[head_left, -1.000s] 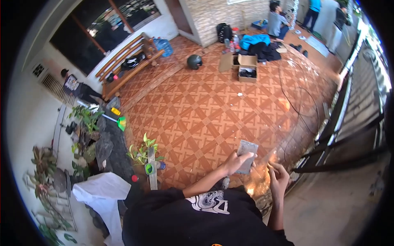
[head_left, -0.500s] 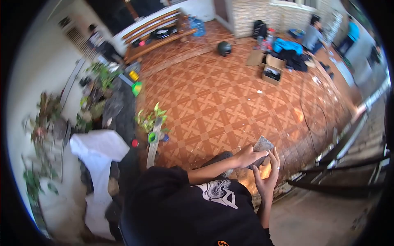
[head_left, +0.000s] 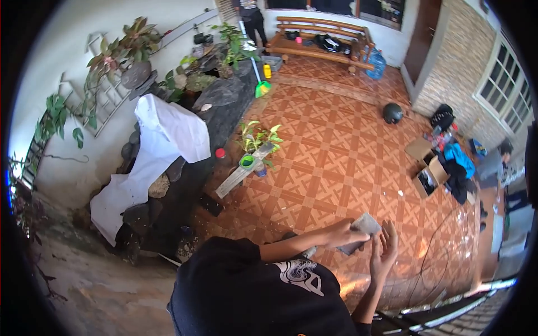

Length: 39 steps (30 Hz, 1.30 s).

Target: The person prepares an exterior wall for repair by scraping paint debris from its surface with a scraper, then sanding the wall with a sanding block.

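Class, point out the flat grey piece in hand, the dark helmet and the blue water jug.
Flat grey piece [head_left: 367,223]: head view, on its pale upper part.
Dark helmet [head_left: 392,112]: head view, its shell.
Blue water jug [head_left: 377,65]: head view, its side.

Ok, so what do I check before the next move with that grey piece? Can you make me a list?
1. Left grip holding the grey piece: ok, closed on it.
2. Right grip open: ok, fingers spread beside the piece.
3. Right fingers touching the piece: cannot tell, they overlap in this view.
4. Green cup away from both hands: ok, it is apart from them.
5. Floor cleared of things: not ok, a helmet and an open box are on it.
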Each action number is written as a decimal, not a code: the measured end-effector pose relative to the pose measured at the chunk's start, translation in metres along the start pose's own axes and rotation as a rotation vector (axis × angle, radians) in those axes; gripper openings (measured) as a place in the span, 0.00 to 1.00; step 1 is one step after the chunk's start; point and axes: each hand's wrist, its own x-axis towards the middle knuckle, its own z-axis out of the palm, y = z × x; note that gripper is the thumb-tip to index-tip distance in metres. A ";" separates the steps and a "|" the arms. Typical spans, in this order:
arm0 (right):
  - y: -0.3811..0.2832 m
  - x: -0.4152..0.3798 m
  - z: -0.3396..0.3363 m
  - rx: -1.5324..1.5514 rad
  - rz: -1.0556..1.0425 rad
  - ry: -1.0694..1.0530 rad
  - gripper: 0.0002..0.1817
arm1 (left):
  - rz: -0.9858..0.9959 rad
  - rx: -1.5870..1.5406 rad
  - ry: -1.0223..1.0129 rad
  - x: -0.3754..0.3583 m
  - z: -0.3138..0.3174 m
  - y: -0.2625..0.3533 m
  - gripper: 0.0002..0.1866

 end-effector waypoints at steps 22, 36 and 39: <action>0.011 0.153 0.265 -0.201 -0.409 -0.837 0.21 | -0.122 -0.057 0.805 -0.079 -0.208 -0.006 0.24; 0.034 0.219 0.359 0.078 -0.689 -1.757 0.26 | -0.173 -0.539 1.787 -0.075 -0.204 -0.023 0.15; 0.035 0.203 0.365 0.081 -0.741 -1.955 0.38 | -0.164 -0.578 1.895 -0.076 -0.191 -0.021 0.17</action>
